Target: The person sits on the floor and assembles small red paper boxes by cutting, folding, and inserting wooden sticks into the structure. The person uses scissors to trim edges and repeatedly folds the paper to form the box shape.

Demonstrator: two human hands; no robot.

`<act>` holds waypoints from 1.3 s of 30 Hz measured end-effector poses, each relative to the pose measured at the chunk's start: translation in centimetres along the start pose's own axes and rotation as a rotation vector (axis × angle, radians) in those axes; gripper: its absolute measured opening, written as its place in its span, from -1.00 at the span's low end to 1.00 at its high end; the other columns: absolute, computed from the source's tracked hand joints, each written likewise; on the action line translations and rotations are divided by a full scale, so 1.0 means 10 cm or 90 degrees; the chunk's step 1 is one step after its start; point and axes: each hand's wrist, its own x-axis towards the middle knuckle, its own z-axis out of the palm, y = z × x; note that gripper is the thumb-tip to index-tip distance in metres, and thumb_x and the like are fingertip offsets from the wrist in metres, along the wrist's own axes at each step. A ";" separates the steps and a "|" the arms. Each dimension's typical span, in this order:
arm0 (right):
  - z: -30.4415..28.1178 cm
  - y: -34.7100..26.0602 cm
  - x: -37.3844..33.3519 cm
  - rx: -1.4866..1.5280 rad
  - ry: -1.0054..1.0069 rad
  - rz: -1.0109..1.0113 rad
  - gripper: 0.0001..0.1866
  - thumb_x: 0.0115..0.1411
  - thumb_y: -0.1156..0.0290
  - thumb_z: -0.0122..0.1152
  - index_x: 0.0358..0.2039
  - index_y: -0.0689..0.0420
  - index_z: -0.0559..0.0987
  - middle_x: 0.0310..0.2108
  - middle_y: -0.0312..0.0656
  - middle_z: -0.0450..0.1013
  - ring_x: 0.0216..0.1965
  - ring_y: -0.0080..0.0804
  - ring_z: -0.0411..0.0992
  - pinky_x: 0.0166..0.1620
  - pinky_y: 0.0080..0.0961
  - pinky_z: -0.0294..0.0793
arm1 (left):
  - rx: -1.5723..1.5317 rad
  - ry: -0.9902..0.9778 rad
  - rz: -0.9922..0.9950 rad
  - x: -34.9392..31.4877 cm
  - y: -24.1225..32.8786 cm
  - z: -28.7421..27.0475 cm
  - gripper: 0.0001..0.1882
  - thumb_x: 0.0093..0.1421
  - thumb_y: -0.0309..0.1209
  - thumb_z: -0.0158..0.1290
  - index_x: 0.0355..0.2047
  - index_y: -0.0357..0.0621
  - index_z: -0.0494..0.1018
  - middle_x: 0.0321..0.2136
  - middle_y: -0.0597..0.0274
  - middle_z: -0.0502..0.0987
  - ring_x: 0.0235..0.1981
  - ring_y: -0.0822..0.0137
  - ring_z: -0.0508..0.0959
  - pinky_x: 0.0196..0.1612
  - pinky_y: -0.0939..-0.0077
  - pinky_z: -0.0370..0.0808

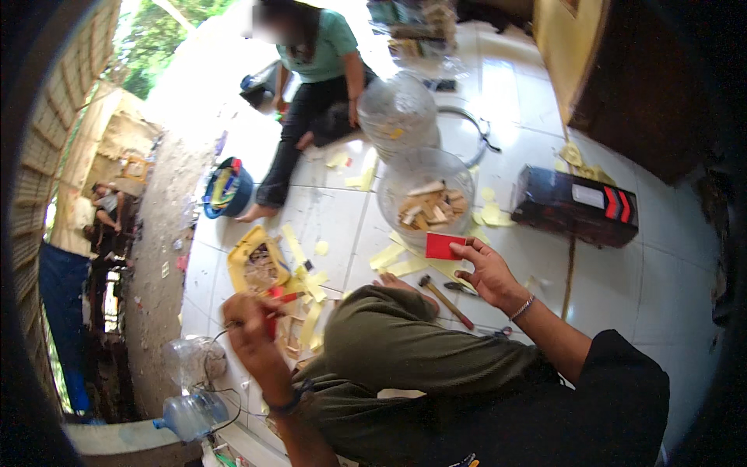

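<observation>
L hand curled, hold unclear; yellow tray beyond fingers. R hand pinches red card; tub + hammer nr fingertips.

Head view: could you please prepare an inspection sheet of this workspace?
Surface: white tiled floor, scattered with yellow strips.
Job's things: flat red rectangular card.
Clutter: brown-handled metal hammer; shallow yellow plastic tray; clear round plastic tub holding wood pieces.
Hands: right hand pinches the card; left hand blurred, its grip unclear.
Cables: thin dark cord beside a blue-tinted plastic bottle.
Surroundings: another person in a green top, beyond the tub; round blue bucket.
</observation>
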 end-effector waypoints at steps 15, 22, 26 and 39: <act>2.42 0.05 -0.72 -0.375 -0.506 -0.169 -0.72 0.32 0.27 0.29 -0.10 0.12 0.45 -0.31 -0.34 0.48 -0.33 -0.68 0.37 -0.25 -0.69 0.37 | -0.174 0.228 -0.027 -0.26 0.07 -0.28 -0.73 0.23 -0.47 0.28 -0.19 -0.08 0.38 -0.33 0.42 0.45 -0.34 0.60 0.41 -0.19 0.70 0.41; 2.65 0.04 -0.65 -0.414 -0.620 -0.139 -0.62 0.47 0.12 0.01 -0.05 0.21 0.54 -0.21 -0.30 0.50 -0.16 -0.62 0.41 -0.05 -0.59 0.42 | -0.258 0.183 -0.089 -0.42 0.07 -0.63 -0.80 0.15 -0.55 0.32 -0.31 -0.14 0.49 -0.38 0.38 0.56 -0.35 0.62 0.51 -0.23 0.70 0.49; 2.72 -0.01 -0.64 -0.504 -0.705 -0.111 -0.62 0.43 0.10 0.08 -0.09 0.21 0.56 -0.23 -0.31 0.50 -0.16 -0.62 0.41 -0.03 -0.58 0.43 | -0.216 0.133 -0.108 -0.49 0.11 -0.69 -0.82 0.14 -0.54 0.33 -0.32 -0.15 0.52 -0.40 0.34 0.60 -0.37 0.58 0.56 -0.27 0.67 0.53; 2.54 0.02 -0.56 -0.597 -0.669 -0.230 -0.78 0.25 0.35 0.36 -0.16 0.19 0.69 -0.33 -0.28 0.62 -0.36 -0.68 0.47 -0.35 -0.69 0.45 | 0.103 0.029 -0.090 -0.58 0.15 -0.78 -0.79 0.13 -0.50 0.33 -0.27 -0.13 0.52 -0.39 0.23 0.67 -0.36 0.48 0.66 -0.31 0.57 0.56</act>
